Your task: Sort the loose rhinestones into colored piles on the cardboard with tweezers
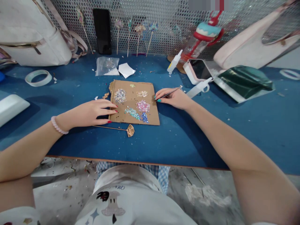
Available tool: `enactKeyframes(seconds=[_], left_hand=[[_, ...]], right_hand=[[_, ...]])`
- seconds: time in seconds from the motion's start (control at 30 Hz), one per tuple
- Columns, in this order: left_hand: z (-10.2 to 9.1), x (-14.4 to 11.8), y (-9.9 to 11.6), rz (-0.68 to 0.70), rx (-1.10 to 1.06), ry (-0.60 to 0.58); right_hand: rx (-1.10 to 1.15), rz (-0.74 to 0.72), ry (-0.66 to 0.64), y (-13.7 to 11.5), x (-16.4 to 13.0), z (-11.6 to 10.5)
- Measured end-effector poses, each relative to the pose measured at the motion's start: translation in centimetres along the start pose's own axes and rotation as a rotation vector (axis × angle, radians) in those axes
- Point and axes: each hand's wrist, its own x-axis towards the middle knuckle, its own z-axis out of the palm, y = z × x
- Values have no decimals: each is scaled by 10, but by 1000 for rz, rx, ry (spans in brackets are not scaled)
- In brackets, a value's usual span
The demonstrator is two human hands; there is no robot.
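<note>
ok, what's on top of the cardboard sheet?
On the cardboard sheet: separate small piles of sequins, silver, gold, pink, teal, blue. Left hand fingertips rest on its left edge, hiding that strip. Right hand holds tweezers beside it.

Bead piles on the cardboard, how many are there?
5 clear piles on the cardboard: silvery upper left, pale gold upper right, pink centre right, teal lower middle, blue at the lower edge. A few stray beads lie near the top edge.
</note>
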Motion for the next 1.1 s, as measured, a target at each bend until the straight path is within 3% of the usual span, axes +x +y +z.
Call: enactKeyframes(seconds=[1.1], left_hand=[[-1,1,0,3,11,10]], right_hand=[[-2,29,62,1,1,4]])
